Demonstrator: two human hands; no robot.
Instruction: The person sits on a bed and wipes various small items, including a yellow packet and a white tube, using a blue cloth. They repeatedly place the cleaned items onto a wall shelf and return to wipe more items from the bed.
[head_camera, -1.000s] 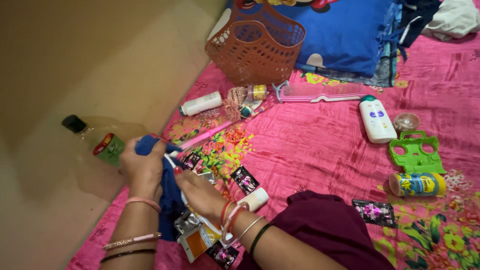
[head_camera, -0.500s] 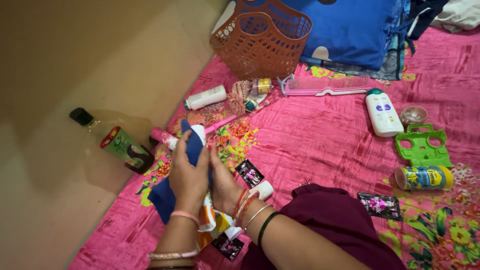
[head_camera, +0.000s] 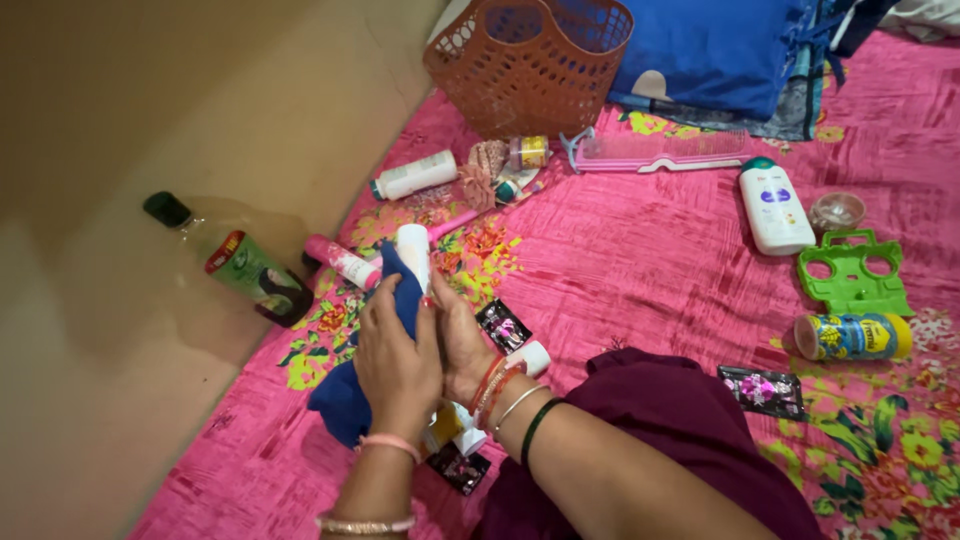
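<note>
A person sits on a bed covered with a bright pink floral bedsheet, seen from above through a head-worn camera. Both hands meet near the bed's left edge. The left hand is closed around a dark blue cloth, which wraps up and over a small white plastic tube and hangs down below the palm. The right hand is curled against the tube from the other side, steadying it, so the cloth can press on the tube's surface (only the tube's rounded top shows above the fabric).

Below the wrists, at the bed's near edge, lie a few small sachets, partly hidden by the forearms. A black sachet with pink flowers rests just right of the hands, and a similar one lies well apart, beyond the maroon fabric of the person's lap.

Just left of the hands, a pink tube lies on the sheet, and a clear bottle with a green label and dark cap lies off the bed on the tan floor. Toward the bed's far edge stands an orange plastic mesh basket, with a white bottle and some small items scattered in front of it. A pink comb lies beside these. Along the right side are a white lotion bottle with a teal cap, a green plastic holder and a yellow and blue tin on its side. A blue pillow sits at the far edge.
</note>
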